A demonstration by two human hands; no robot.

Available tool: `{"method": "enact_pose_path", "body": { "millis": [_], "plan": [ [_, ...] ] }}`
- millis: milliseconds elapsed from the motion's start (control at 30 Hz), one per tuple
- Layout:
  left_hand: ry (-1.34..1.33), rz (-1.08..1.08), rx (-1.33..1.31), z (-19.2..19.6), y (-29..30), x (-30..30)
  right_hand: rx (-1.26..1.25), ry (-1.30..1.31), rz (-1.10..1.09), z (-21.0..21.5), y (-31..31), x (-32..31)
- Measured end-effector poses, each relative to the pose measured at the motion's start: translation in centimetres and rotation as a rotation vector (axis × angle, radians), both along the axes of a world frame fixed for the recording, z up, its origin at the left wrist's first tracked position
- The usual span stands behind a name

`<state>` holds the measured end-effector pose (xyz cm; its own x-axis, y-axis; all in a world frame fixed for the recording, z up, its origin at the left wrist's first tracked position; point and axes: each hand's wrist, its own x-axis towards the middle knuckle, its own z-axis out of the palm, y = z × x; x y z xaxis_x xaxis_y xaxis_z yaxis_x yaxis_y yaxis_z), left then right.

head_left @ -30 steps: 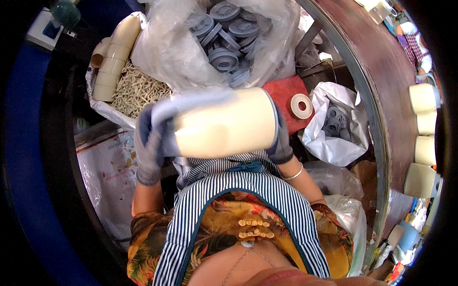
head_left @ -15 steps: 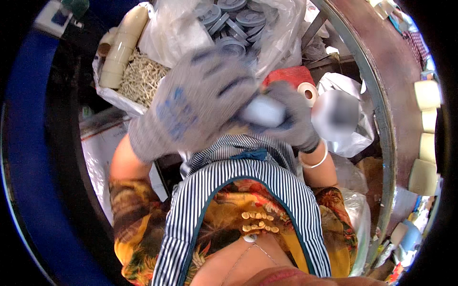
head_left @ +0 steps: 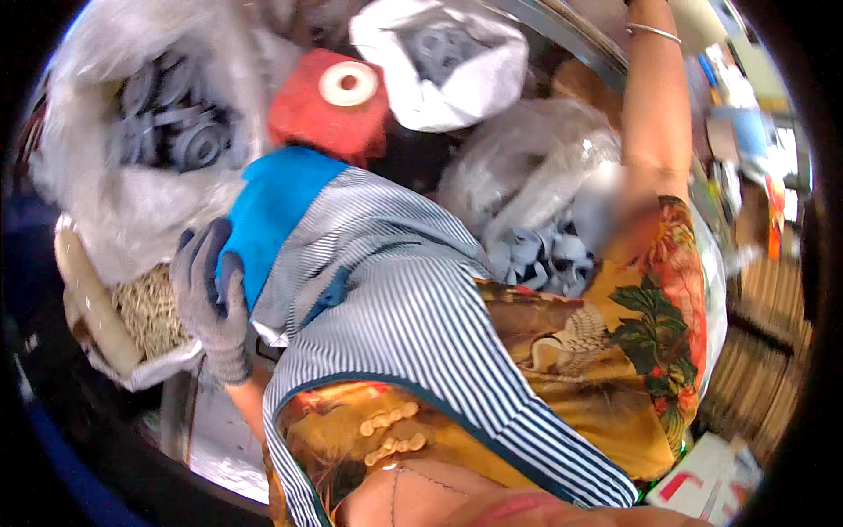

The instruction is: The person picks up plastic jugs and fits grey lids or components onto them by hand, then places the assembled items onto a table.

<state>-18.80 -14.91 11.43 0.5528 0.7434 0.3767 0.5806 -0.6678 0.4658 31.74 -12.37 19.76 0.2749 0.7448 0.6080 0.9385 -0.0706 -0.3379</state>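
Right forearm (head_left: pixel 659 123) now far outward, grip unseen; left hand (head_left: pixel 207 290) at blue cloth (head_left: pixel 274 198), grip apart.

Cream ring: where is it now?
In the head view, the cream ring lies on the red cloth, above and left of centre, just left of the white bag.

- Glove (head_left: pixel 211 299): grey with dark blue
- Apron (head_left: pixel 413 316): navy and white stripes, dark teal edging
- Cloth (head_left: pixel 268 206): plain bright blue
- Shirt (head_left: pixel 615 413): mustard, with green leaves and red flowers
- Pad (head_left: pixel 312 123): red
- Ring (head_left: pixel 333 84): cream
- Discs (head_left: pixel 200 145): grey
- Bag (head_left: pixel 448 110): white
- Pegs (head_left: pixel 149 303): beige
- Tube (head_left: pixel 90 274): cream
- Bangle (head_left: pixel 654 32): silvery white
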Motion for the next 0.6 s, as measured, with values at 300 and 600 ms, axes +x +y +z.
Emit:
{"method": "enact_pose_path", "body": {
  "millis": [300, 600],
  "plan": [
    [-0.242, 0.076, -0.364, -5.6, 2.7, -3.2, -0.898, 1.008, -0.366, -7.0, -29.3, -3.3],
    [-0.029, -0.068, -0.219, -2.9, 1.5, 2.0, -0.764, 0.343, -1.494, -33.0, -43.5, 6.3]
  ]
}}
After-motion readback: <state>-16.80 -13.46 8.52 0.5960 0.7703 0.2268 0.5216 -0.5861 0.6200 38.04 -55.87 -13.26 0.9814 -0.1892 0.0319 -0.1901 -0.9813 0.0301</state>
